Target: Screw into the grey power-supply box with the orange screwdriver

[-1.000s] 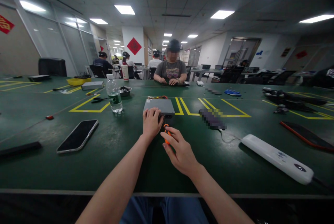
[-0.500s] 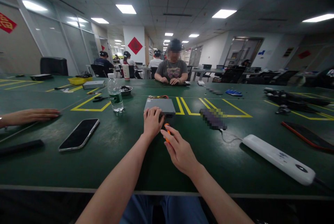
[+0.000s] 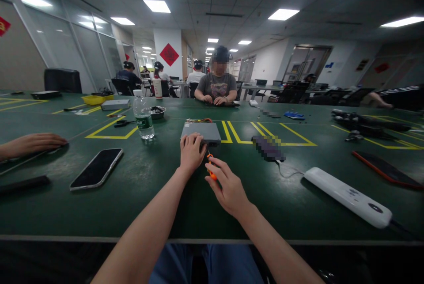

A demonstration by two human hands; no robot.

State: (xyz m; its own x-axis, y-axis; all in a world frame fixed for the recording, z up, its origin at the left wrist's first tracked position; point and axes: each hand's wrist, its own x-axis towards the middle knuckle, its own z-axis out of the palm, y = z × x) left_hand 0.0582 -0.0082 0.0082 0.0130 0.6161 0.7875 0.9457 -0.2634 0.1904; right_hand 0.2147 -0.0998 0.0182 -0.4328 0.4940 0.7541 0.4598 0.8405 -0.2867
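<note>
A grey metal power supply unit (image 3: 209,130) lies flat on the green table, with coloured wires (image 3: 202,120) at its far side. My left hand (image 3: 191,153) grips its near left part, fingers over the top and the thumb side at the near face. An orange-handled screwdriver (image 3: 212,173) is held between the thumb and fingers of my right hand (image 3: 230,189). Its thin shaft points up at the near face of the unit. Whether the tip sits in a screw is too small to tell.
A water bottle (image 3: 144,118) and a phone (image 3: 96,169) stand and lie to the left, near another person's hand (image 3: 35,145). At right are a white power strip (image 3: 347,196) and an orange-edged dark device (image 3: 386,169). Someone (image 3: 217,83) sits opposite.
The screwdriver's shaft now shows below the unit, and my right fingers have shifted slightly around the handle. My left hand stays on the unit. A striped sleeve has appeared at far right.
</note>
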